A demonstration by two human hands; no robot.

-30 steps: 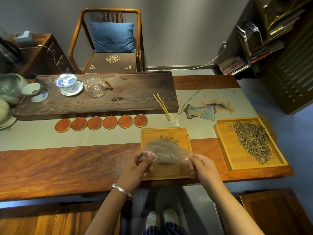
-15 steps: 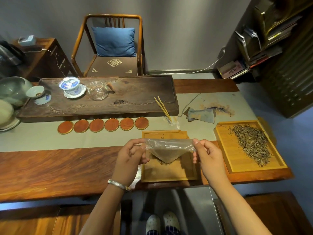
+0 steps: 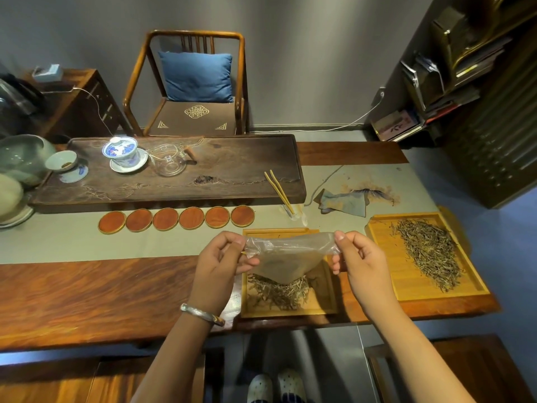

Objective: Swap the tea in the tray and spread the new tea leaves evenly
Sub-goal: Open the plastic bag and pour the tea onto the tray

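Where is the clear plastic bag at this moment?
In the head view, the clear plastic bag hangs centre frame, pinched between the left hand and right hand, above the near wooden tray.

Thin clear plastic bag (image 3: 286, 257); pale matt wooden tray (image 3: 325, 298); glossy wooden table (image 3: 101, 295); shiny bangle (image 3: 202, 313), probably metal.

Near tray (image 3: 328, 306) under bag (image 3: 290, 257), second tray (image 3: 386, 257) right, coasters (image 3: 177, 219) probably just behind.
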